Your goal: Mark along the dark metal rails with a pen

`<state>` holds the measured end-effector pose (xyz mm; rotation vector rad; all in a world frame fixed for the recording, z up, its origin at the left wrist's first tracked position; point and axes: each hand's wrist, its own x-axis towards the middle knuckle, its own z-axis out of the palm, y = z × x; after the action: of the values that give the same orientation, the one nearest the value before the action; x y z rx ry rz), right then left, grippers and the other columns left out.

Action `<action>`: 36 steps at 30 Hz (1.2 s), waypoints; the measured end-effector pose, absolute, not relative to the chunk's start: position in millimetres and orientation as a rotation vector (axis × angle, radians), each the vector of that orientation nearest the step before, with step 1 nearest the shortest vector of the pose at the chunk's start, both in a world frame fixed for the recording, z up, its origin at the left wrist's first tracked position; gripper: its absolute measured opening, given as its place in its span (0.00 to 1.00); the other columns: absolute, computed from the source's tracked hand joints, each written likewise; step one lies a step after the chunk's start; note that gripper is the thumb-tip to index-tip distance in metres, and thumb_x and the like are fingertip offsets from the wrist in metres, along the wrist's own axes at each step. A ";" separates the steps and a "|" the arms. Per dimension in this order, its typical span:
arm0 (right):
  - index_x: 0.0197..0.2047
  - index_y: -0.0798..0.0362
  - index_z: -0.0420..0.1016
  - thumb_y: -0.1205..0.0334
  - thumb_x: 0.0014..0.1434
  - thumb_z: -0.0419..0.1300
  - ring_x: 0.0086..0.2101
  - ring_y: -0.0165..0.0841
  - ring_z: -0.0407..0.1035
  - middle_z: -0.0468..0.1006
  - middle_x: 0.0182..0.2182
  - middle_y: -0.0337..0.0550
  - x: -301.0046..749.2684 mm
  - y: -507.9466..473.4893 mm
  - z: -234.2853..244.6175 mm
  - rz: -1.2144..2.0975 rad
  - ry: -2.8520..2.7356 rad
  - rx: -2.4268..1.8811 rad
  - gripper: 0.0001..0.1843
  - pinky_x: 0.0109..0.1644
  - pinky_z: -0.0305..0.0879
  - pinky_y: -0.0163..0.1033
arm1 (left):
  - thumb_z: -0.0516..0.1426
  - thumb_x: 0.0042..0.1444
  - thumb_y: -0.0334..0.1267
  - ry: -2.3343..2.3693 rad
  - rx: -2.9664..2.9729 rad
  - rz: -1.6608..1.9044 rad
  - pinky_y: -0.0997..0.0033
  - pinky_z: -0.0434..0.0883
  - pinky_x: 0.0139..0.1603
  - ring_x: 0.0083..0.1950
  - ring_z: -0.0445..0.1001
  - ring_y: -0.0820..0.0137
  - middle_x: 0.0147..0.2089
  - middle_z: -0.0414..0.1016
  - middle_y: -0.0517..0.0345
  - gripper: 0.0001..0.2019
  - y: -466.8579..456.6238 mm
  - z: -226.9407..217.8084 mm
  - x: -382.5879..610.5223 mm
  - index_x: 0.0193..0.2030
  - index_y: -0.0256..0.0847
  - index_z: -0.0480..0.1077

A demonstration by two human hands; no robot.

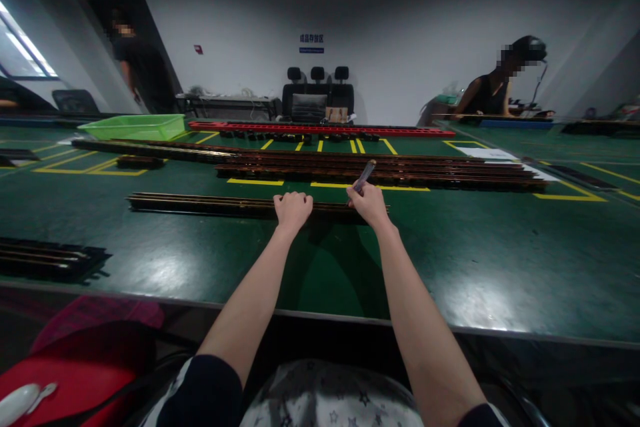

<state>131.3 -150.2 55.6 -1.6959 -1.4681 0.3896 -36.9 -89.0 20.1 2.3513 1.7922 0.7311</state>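
Note:
A long dark strip with thin gold-coloured lines (210, 205) lies crosswise on the green table in front of me. My left hand (294, 210) is closed over the strip, its fingers curled down onto the far side. Further right along the same strip, my right hand (369, 203) grips a pen (365, 176) with a see-through greyish barrel. The upper end of the pen slants up and away to the right; its lower end is hidden by my fingers. Just beyond both hands lies a bundle of similar reddish-brown strips (400, 173).
A light-green tray (135, 127) stands at the back left, beside a long red rail (320, 129). More dark strips (50, 259) lie at the near left. White paper (485, 154) lies at the right. Two people (143, 60) are further off, one left, one right.

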 end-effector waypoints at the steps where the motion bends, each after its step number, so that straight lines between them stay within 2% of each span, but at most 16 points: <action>1: 0.34 0.57 0.68 0.64 0.62 0.54 0.29 0.33 0.72 0.76 0.27 0.46 130.9 -150.2 56.0 0.413 -1.469 -1.693 0.07 0.37 0.68 0.38 | 0.43 0.60 0.40 1.796 2.349 0.737 0.56 0.59 0.54 0.35 0.71 0.65 0.31 0.76 0.49 0.20 -88.4 20.0 -37.8 0.22 0.39 0.67; 7: 0.34 0.58 0.69 0.65 0.62 0.54 0.31 0.33 0.73 0.77 0.30 0.48 127.6 -147.3 54.6 0.489 -1.495 -1.646 0.06 0.38 0.69 0.36 | 0.43 0.60 0.39 1.852 2.332 0.723 0.55 0.59 0.54 0.35 0.72 0.65 0.31 0.76 0.50 0.20 -86.1 19.9 -41.8 0.23 0.39 0.69; 13: 0.35 0.59 0.72 0.64 0.61 0.56 0.31 0.32 0.74 0.78 0.27 0.46 124.8 -141.5 48.7 0.453 -1.569 -1.632 0.07 0.41 0.67 0.36 | 0.41 0.63 0.42 1.866 2.551 0.776 0.52 0.57 0.55 0.44 0.73 0.60 0.42 0.77 0.45 0.22 -93.7 21.0 -33.3 0.35 0.37 0.75; 17: 0.33 0.58 0.73 0.63 0.61 0.56 0.32 0.34 0.74 0.78 0.27 0.47 126.8 -140.5 49.9 0.371 -1.576 -1.674 0.08 0.42 0.67 0.37 | 0.40 0.64 0.42 1.775 2.620 0.753 0.53 0.57 0.55 0.46 0.72 0.59 0.45 0.76 0.45 0.23 -99.9 21.2 -25.8 0.38 0.36 0.75; 21: 0.35 0.59 0.72 0.63 0.61 0.55 0.30 0.33 0.74 0.78 0.27 0.47 130.6 -141.3 51.4 0.378 -1.526 -1.639 0.08 0.39 0.68 0.36 | 0.39 0.66 0.43 1.692 2.646 0.703 0.54 0.59 0.53 0.48 0.71 0.59 0.47 0.76 0.45 0.24 -101.6 17.8 -20.4 0.41 0.37 0.74; 26: 0.33 0.58 0.71 0.63 0.61 0.55 0.29 0.33 0.74 0.78 0.26 0.47 132.4 -143.8 52.5 0.371 -1.483 -1.655 0.09 0.36 0.68 0.36 | 0.39 0.66 0.45 1.639 2.661 0.685 0.55 0.60 0.52 0.48 0.72 0.60 0.47 0.76 0.48 0.24 -102.4 15.0 -17.6 0.41 0.38 0.75; 36: 0.32 0.57 0.70 0.63 0.61 0.55 0.28 0.33 0.73 0.77 0.26 0.46 133.5 -144.0 51.9 0.440 -1.462 -1.624 0.08 0.36 0.69 0.36 | 0.40 0.64 0.45 1.659 2.612 0.649 0.58 0.63 0.48 0.42 0.72 0.62 0.40 0.76 0.46 0.24 -96.7 14.8 -17.4 0.35 0.36 0.73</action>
<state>133.5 -144.0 51.9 -1.6239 -1.4619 0.4405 -17.4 -96.7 14.8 2.6118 1.6587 0.6493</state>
